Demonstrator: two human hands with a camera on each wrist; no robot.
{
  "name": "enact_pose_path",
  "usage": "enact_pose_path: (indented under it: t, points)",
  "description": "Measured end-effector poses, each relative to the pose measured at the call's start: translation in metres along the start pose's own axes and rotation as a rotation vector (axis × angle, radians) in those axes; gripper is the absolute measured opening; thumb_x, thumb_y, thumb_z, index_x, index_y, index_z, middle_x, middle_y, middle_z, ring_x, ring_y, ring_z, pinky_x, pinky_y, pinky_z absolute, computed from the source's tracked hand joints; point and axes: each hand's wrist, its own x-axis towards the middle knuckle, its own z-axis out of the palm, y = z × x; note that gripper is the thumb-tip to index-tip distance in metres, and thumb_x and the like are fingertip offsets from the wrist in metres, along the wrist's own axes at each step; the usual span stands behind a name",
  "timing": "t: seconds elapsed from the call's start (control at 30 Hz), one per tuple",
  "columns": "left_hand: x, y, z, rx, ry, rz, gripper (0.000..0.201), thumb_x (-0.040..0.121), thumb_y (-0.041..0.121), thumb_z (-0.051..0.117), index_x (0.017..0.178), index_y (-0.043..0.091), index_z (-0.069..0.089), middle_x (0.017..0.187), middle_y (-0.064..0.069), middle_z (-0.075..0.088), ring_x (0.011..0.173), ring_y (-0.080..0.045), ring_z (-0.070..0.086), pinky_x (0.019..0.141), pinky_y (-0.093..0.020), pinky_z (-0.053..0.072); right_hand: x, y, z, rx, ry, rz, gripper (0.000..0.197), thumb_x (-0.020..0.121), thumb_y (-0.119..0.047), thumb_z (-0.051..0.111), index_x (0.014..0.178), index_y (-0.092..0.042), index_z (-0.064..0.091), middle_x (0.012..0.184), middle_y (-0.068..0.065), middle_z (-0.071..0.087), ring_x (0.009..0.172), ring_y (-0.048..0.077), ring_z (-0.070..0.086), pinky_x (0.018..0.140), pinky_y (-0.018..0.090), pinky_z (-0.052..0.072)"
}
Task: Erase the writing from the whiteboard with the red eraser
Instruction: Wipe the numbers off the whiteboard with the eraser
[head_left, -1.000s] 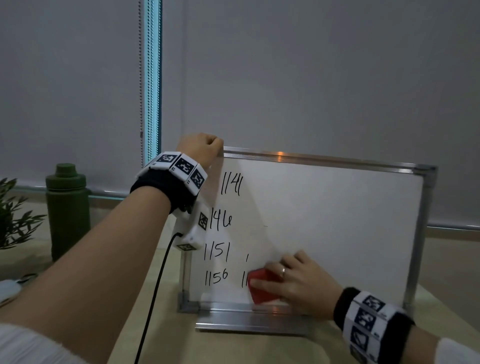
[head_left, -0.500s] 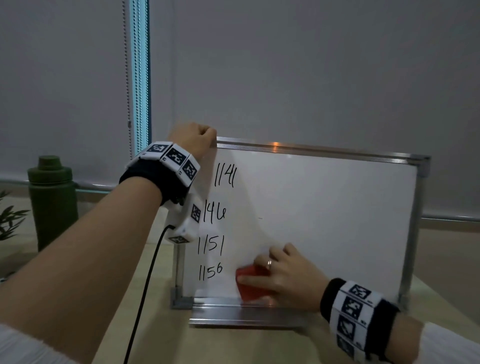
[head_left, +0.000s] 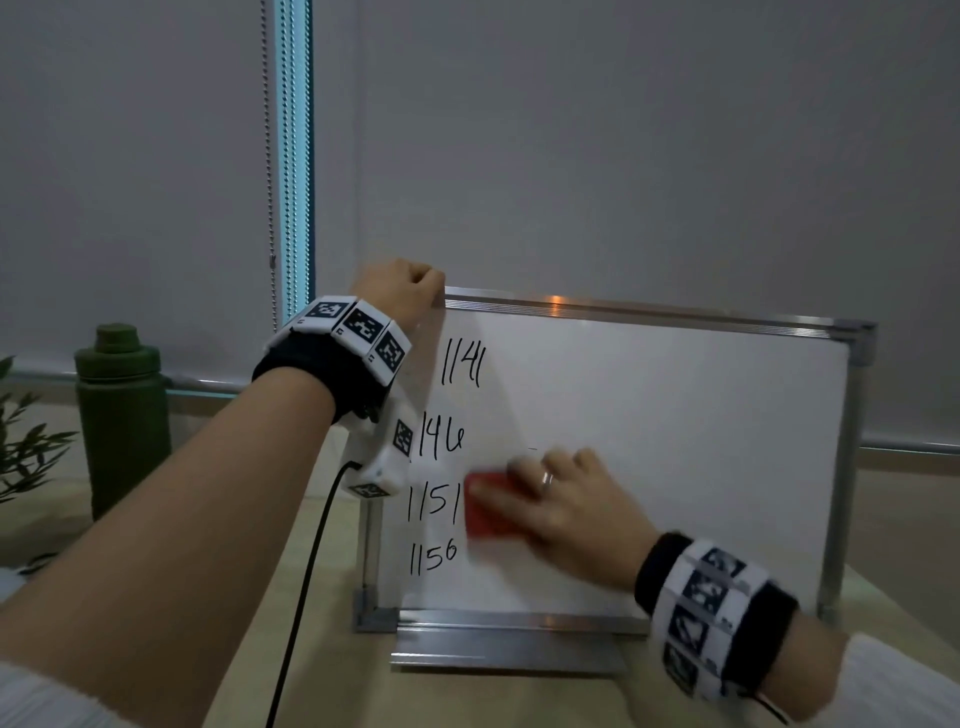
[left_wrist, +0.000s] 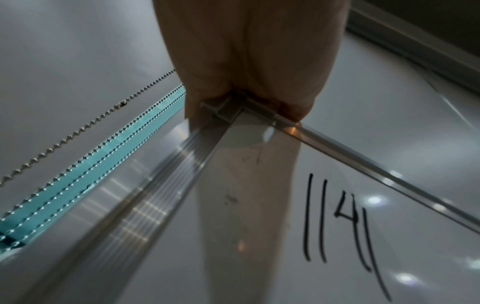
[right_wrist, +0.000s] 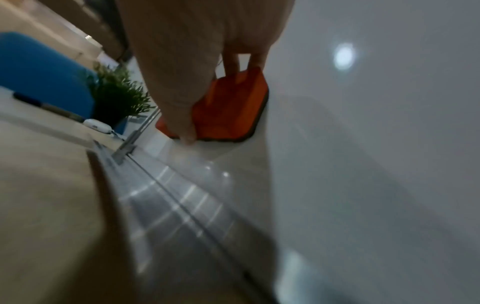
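The whiteboard (head_left: 675, 441) stands upright on the table in a metal frame. Black numbers (head_left: 460, 369) run down its left side in several rows, and the top row also shows in the left wrist view as numbers (left_wrist: 337, 222). My left hand (head_left: 397, 296) grips the board's top left corner (left_wrist: 228, 111). My right hand (head_left: 566, 509) holds the red eraser (head_left: 485, 512) flat against the board, just right of the third row. In the right wrist view my thumb and fingers pinch the red eraser (right_wrist: 228, 107). That hand is blurred.
A green bottle (head_left: 122, 415) and a leafy plant (head_left: 26, 452) stand at the left. A black cable (head_left: 306, 571) hangs from my left wrist. The board's metal ledge (head_left: 509, 654) juts out along its foot. A bead chain (head_left: 268, 156) hangs by the blinds.
My right hand has slid the eraser up and left, from the bottom row to beside the third row. Stray marks right of the lower rows are gone. My left hand kept its grip.
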Motion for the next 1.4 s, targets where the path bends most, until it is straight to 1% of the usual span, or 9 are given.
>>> enact_pose_path:
  t: [0.13,0.2,0.4,0.57,0.8,0.93,1.0,1.2,1.4]
  points:
    - [-0.002,0.001,-0.002,-0.007,-0.010,0.017,0.029,0.093,0.024,0.038,0.077,0.013,0.059,0.072,-0.011,0.052,0.074,-0.021,0.047,0.050,-0.021,0.027,0.057,0.037,-0.027,0.015,0.175,0.495,0.065,0.069,-0.038,0.052,0.132,-0.024,0.044,0.104,0.013,0.059,0.080,0.028,0.042,0.063,0.038,0.041]
    - [-0.004,0.002,-0.003,0.009,-0.017,0.015,0.029,0.094,0.025,0.037,0.079,0.014,0.060,0.076,-0.012,0.053,0.074,-0.022,0.047,0.050,-0.020,0.028,0.064,0.031,-0.027,0.022,0.219,0.566,0.064,0.069,-0.036,0.055,0.131,-0.021,0.048,0.108,0.014,0.057,0.083,0.027,0.037,0.064,0.039,0.041]
    - [-0.006,0.003,-0.006,0.007,-0.019,0.016,0.028,0.094,0.025,0.037,0.079,0.015,0.059,0.080,-0.011,0.055,0.076,-0.020,0.047,0.050,-0.019,0.026,0.041,0.015,-0.015,-0.035,0.137,0.220,0.073,0.060,-0.025,0.074,0.128,-0.022,0.049,0.115,0.011,0.053,0.088,0.029,0.042,0.071,0.041,0.042]
    - [-0.006,0.003,-0.006,0.008,-0.018,0.018,0.030,0.094,0.026,0.037,0.079,0.014,0.060,0.080,-0.010,0.057,0.076,-0.021,0.049,0.051,-0.017,0.028,0.080,0.029,-0.032,0.002,0.188,0.466,0.077,0.055,-0.010,0.078,0.127,-0.022,0.053,0.118,0.014,0.059,0.095,0.037,0.054,0.083,0.049,0.043]
    - [-0.010,0.004,-0.010,0.002,-0.026,0.013,0.028,0.094,0.026,0.038,0.080,0.016,0.060,0.081,-0.010,0.056,0.077,-0.021,0.049,0.051,-0.018,0.029,0.051,0.003,-0.024,-0.029,0.076,0.135,0.054,0.076,-0.013,0.032,0.124,-0.022,0.055,0.122,0.013,0.059,0.104,0.038,0.055,0.092,0.063,0.036]
    - [-0.011,0.005,-0.013,-0.007,-0.051,0.025,0.029,0.095,0.027,0.036,0.083,0.015,0.059,0.084,-0.008,0.058,0.079,-0.019,0.050,0.056,-0.026,0.033,0.088,0.020,-0.040,-0.044,0.164,0.391,0.046,0.075,-0.009,0.056,0.118,-0.024,0.061,0.122,0.011,0.061,0.106,0.037,0.056,0.086,0.064,0.038]
    - [-0.012,0.005,-0.015,-0.002,-0.064,0.027,0.030,0.096,0.029,0.035,0.084,0.015,0.059,0.085,-0.008,0.058,0.080,-0.019,0.050,0.056,-0.024,0.033,0.091,0.008,-0.036,-0.039,0.211,0.440,0.044,0.077,-0.014,0.046,0.116,-0.023,0.063,0.122,0.010,0.061,0.105,0.037,0.056,0.085,0.061,0.041]
    - [-0.016,0.007,-0.018,0.040,-0.078,0.019,0.029,0.096,0.029,0.035,0.081,0.014,0.055,0.073,-0.005,0.051,0.079,-0.018,0.046,0.055,-0.025,0.031,0.071,-0.019,-0.029,-0.053,0.148,0.177,0.050,0.076,-0.016,0.032,0.112,-0.027,0.064,0.119,0.006,0.062,0.100,0.032,0.059,0.078,0.053,0.045]
    - [-0.017,0.007,-0.017,-0.001,-0.075,0.033,0.028,0.096,0.027,0.036,0.083,0.014,0.058,0.080,-0.007,0.055,0.074,-0.019,0.047,0.053,-0.014,0.027,0.095,-0.004,-0.039,-0.024,0.241,0.476,0.059,0.062,-0.015,0.073,0.118,-0.026,0.060,0.120,0.008,0.061,0.099,0.033,0.052,0.075,0.050,0.043]
